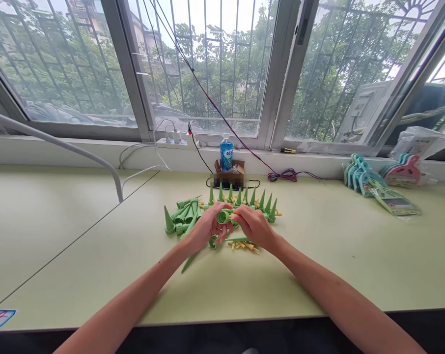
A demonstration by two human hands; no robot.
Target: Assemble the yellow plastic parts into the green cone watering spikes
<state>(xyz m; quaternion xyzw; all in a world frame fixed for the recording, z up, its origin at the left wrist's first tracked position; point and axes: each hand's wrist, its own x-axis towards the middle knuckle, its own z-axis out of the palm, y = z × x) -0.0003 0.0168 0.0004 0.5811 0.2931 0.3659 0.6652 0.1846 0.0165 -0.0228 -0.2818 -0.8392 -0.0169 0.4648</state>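
My left hand [207,226] is closed around a green plastic plant watering spike [223,217], its round open end facing me. At that end, my right hand [255,225] pinches a small yellow plastic piece [233,216], mostly hidden by the fingers. Behind both hands stands a row of upright green spikes [268,203] with yellow pieces at their bases. Loose green spikes [187,214] lie heaped beside my left hand, one standing upright at the heap's left end. Several loose yellow pieces [240,245] are on the table below my right hand.
A bottle of blue liquid [226,155] stands by a small cardboard box [238,168] at the back. Coiled cable [283,175] and packs of plastic clips [362,178] lie toward the right. A white tube [86,151] arches over the left side; a power strip [178,143] sits on the sill.
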